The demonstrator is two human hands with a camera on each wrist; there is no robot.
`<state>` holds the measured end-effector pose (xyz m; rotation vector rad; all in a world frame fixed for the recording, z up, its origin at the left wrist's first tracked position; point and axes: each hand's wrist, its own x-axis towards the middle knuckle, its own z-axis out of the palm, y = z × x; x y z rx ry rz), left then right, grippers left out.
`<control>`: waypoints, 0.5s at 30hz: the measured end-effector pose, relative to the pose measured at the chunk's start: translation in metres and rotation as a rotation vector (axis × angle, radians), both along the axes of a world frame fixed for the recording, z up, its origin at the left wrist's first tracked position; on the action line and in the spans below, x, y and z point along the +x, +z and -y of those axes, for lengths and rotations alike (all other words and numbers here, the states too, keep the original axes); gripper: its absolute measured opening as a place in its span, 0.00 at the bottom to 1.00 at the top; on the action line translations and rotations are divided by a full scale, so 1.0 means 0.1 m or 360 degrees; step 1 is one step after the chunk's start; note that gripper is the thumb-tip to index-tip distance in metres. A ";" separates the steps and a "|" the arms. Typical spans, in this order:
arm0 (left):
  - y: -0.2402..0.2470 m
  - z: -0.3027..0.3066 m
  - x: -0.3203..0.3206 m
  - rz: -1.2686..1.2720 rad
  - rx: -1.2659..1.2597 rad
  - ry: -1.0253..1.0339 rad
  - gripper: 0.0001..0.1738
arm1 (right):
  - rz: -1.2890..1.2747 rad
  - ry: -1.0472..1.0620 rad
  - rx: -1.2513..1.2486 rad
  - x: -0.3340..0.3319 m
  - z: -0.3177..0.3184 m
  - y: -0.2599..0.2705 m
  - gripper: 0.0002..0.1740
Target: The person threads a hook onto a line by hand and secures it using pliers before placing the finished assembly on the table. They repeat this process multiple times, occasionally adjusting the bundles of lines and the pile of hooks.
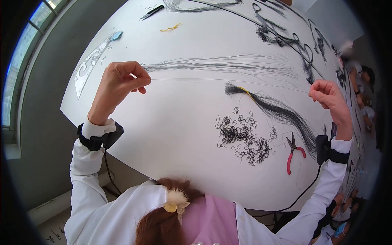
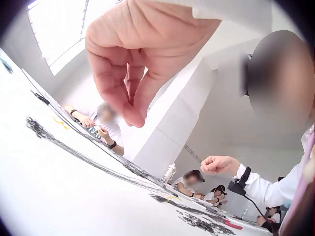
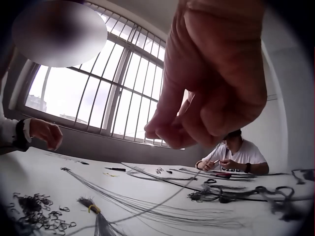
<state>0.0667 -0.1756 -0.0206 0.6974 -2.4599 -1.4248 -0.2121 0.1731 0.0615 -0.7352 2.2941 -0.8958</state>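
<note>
A thin pale line (image 1: 175, 79) runs nearly straight between the two raised hands in the head view. The left hand (image 1: 122, 79) (image 2: 142, 44) pinches one end between thumb and fingertips, above the white table (image 1: 163, 114). At the right, the right hand (image 1: 332, 100) (image 3: 216, 73) pinches the other end; in its wrist view a strand (image 3: 183, 188) trails down from the fingers. Beyond the line lie long loose dark strands (image 1: 196, 66). Nearer the person are a dark bundle (image 1: 281, 111) bound with a yellow tie (image 1: 246, 93) and heaped small black hooks (image 1: 232, 134).
Red-handled pliers (image 1: 290, 159) lie right of the hooks. A clear triangular ruler (image 1: 87, 71), black pen (image 1: 153, 11) and yellow ties (image 1: 170, 27) are at the far left. Long rod (image 1: 245, 17) and dark strand bundles (image 1: 271, 37) cross the far right. Other people sit beyond.
</note>
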 end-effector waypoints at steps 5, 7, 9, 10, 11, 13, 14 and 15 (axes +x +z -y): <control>-0.15 0.26 0.01 0.0157 -0.0082 0.0145 0.03 | -0.0228 0.0023 0.0427 -0.76 -0.14 -0.09 0.04; -0.22 0.36 -0.03 0.0219 -0.0081 0.0189 0.03 | -0.0215 -0.0016 0.0394 -1.00 -0.13 -0.22 0.04; -0.30 0.44 -0.06 0.0235 -0.0086 0.0189 0.03 | -0.0245 -0.0103 0.0346 -1.22 -0.10 -0.39 0.04; -0.32 0.47 -0.08 0.0250 -0.0085 0.0187 0.03 | -0.0246 -0.0100 0.0342 -1.32 -0.09 -0.49 0.04; -0.33 0.48 -0.10 0.0251 -0.0089 0.0192 0.03 | -0.0308 -0.0148 0.0323 -1.38 -0.05 -0.57 0.03; -0.35 0.50 -0.13 0.0297 -0.0075 0.0222 0.04 | -0.0363 -0.0190 0.0303 -1.48 0.00 -0.71 0.03; -0.35 0.52 -0.14 0.0305 -0.0075 0.0226 0.04 | -0.0466 -0.0184 0.0257 -1.51 0.02 -0.77 0.03; -0.36 0.54 -0.15 0.0311 -0.0066 0.0244 0.05 | -0.0568 -0.0179 0.0209 -1.55 0.03 -0.83 0.04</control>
